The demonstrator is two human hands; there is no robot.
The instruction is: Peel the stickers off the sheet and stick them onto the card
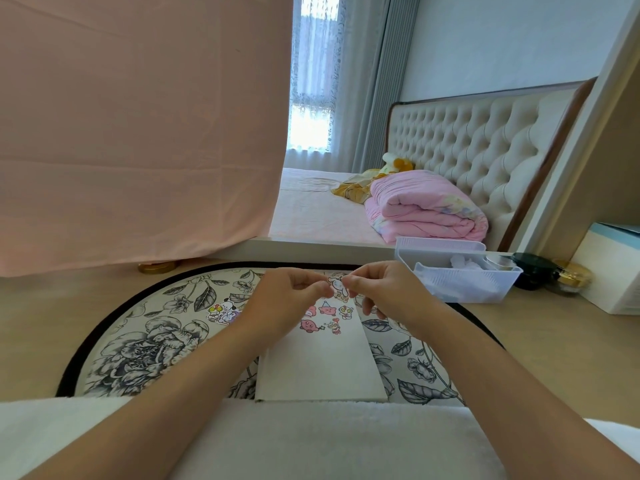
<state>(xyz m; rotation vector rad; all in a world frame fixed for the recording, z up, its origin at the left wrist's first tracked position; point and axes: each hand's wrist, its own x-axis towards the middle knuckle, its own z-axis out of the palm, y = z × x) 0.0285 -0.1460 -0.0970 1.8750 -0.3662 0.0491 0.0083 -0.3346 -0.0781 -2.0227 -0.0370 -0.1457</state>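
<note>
A white card (322, 362) lies on a round floral mat (145, 344), with several small cartoon stickers (327, 318) stuck on its far end. Above that end, my left hand (287, 299) and my right hand (377, 289) both pinch a small white cartoon sticker (336, 283) between their fingertips. A little pile of loose stickers (223, 311) sits on the mat to the left of the card, partly hidden by my left hand.
A clear plastic bin (457, 271) stands at the right on the wooden tabletop, with dark and gold jars (550, 275) and a white box (613, 268) beyond it. A pink cloth (138, 133) hangs at the left. A bed lies behind.
</note>
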